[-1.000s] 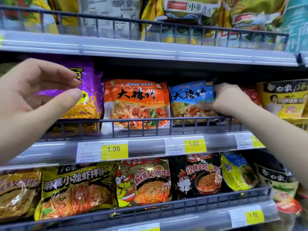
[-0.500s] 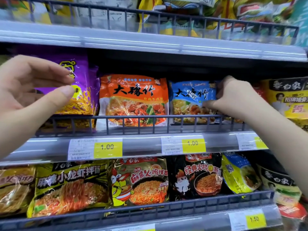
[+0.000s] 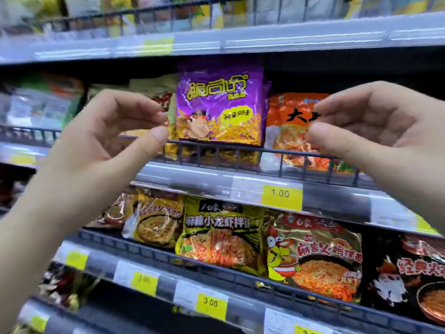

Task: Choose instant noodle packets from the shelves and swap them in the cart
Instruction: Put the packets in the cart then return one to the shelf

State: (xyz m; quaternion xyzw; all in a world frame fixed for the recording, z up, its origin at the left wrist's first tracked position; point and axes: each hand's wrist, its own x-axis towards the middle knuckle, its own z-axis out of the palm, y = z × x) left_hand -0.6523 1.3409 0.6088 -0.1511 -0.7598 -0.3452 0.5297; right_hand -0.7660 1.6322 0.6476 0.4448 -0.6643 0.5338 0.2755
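The right hand (image 3: pixel 375 131) had let go of the blue packet; both it and the left hand (image 3: pixel 108 138) hovered empty, half-curled, flanking the glossy purple noodle packet (image 3: pixel 220 109) at frame centre, likely the next pick.

Both hands hang empty before the shelf rail (image 3: pixel 240 150): left hand (image 3: pixel 103 141) left of the purple packet (image 3: pixel 220 107), right hand (image 3: pixel 375 131) right of it, over the orange packet (image 3: pixel 289 126).

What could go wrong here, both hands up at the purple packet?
1. The purple noodle packet stands behind the wire rail, so pulling straight out may snag it.
2. The orange packet presses against it and could tip.
3. Left hand and right hand are both empty; the frame is blurred.
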